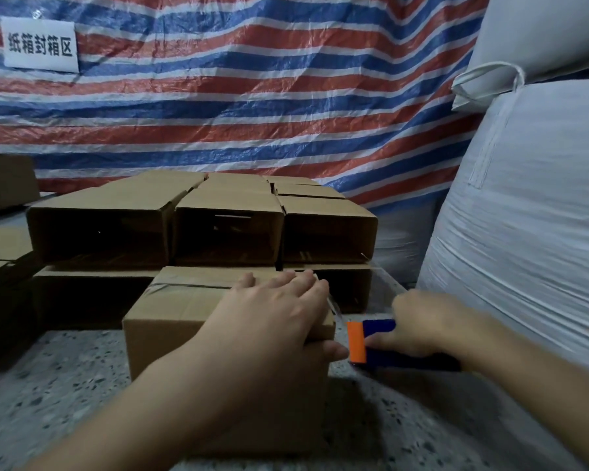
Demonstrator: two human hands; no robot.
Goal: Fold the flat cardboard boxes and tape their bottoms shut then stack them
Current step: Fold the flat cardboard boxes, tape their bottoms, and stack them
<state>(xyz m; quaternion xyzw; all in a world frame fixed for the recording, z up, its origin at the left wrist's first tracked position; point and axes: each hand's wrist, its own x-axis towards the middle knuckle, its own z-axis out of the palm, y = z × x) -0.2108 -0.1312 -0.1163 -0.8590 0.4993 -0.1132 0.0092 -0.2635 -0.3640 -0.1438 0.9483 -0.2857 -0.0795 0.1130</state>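
A folded cardboard box (170, 321) stands on the speckled floor (48, 396) in front of me, a strip of clear tape along its top seam. My left hand (276, 311) lies flat on the box's top right part, fingers straight, thumb at the right edge. My right hand (419, 324) grips a blue tape dispenser (381, 345) with an orange front plate, just off the box's right edge. Clear tape runs from the box corner to the dispenser. Behind the box, folded boxes (225, 226) are stacked in two layers, open sides facing me.
More cardboard boxes (4, 185) sit at the far left. Big white woven sacks (524, 232) fill the right side. A red, white and blue striped tarp (252, 96) with a white sign hangs behind the stack.
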